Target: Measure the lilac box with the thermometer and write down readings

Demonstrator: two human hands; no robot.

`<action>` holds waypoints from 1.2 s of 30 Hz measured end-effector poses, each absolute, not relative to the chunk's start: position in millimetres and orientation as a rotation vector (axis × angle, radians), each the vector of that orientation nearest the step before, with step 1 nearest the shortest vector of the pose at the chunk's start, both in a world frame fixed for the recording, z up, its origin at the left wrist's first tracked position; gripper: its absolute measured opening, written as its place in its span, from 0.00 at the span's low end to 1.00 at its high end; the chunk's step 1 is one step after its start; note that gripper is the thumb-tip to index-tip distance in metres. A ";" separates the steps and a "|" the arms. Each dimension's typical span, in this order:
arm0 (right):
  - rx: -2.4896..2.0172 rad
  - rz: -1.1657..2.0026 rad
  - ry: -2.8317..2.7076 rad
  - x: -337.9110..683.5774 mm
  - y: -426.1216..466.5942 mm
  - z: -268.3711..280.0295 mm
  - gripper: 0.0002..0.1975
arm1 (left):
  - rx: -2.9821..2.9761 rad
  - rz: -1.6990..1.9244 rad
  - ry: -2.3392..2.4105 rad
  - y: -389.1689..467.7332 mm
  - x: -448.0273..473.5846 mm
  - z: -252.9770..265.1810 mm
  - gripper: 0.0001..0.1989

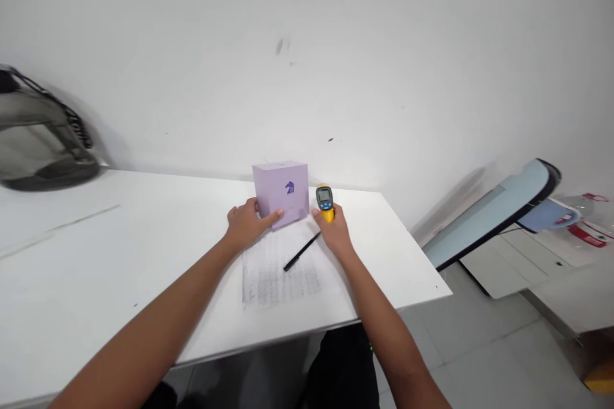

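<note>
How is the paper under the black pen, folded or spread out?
Spread out: the paper lies flat on the table, its blurred markings showing.

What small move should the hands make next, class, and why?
Perhaps the right hand should turn the yellow device toward the box: it grips the device beside the box, the screen facing the wearer, while the left hand holds the box.
</note>
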State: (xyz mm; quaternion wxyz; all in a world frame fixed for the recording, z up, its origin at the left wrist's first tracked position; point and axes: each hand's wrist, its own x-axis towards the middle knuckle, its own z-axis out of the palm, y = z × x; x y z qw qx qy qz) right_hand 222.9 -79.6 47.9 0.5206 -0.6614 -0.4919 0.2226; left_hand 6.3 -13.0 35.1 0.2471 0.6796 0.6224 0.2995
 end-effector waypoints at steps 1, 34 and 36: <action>-1.630 0.506 -1.206 229.3 -78.0 47.4 0.27 | 1.858 0.813 1.691 -13.8 6.1 35.7 0.45; -1.432 -0.213 -2.309 235.4 -80.6 20.2 0.13 | 2.206 0.355 1.865 -46.4 -11.5 21.8 0.48; -1.333 -0.205 -2.375 236.5 -87.6 18.1 0.13 | 2.219 0.247 1.882 -63.9 -26.8 16.7 0.46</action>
